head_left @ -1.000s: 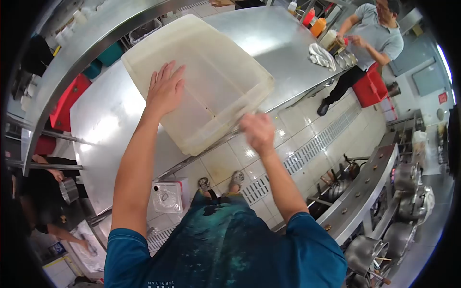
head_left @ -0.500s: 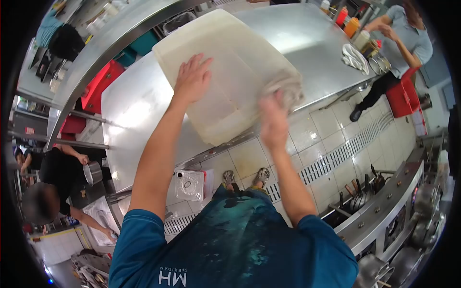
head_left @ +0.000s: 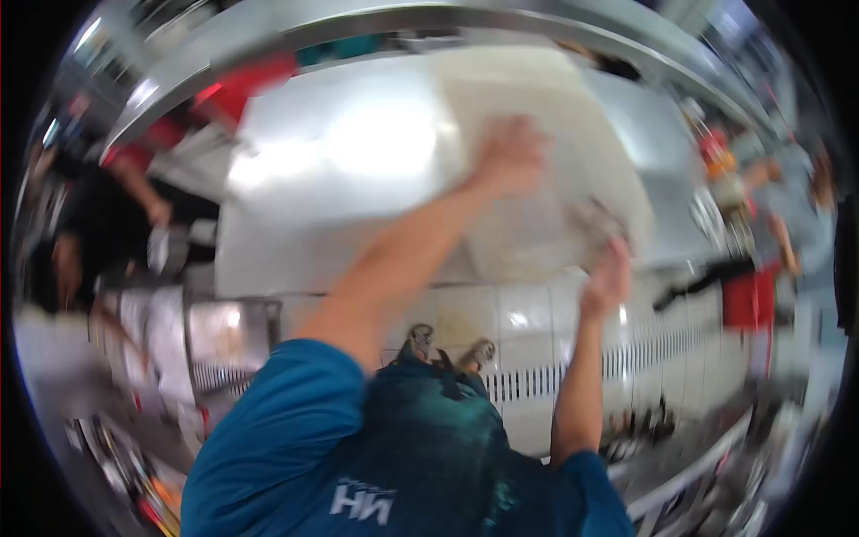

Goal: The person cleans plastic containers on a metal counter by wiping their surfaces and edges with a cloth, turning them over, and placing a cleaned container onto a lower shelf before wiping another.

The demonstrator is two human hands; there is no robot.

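A pale translucent plastic container lies on the steel table. My left hand rests on it, its fingers apart though blurred. At the container's near right part, my right hand grips a greyish cloth against the surface. Motion smears the cloth's outline and the fingertips.
A steel shelf edge arches over the far side. Bottles and a white cloth lie at right, near a person in grey. A person in black stands at left. A red bin is at right.
The view has swung, and the container now appears further right. The cloth, plain half a second ago, stays under my right hand. My left hand has shifted across the container.
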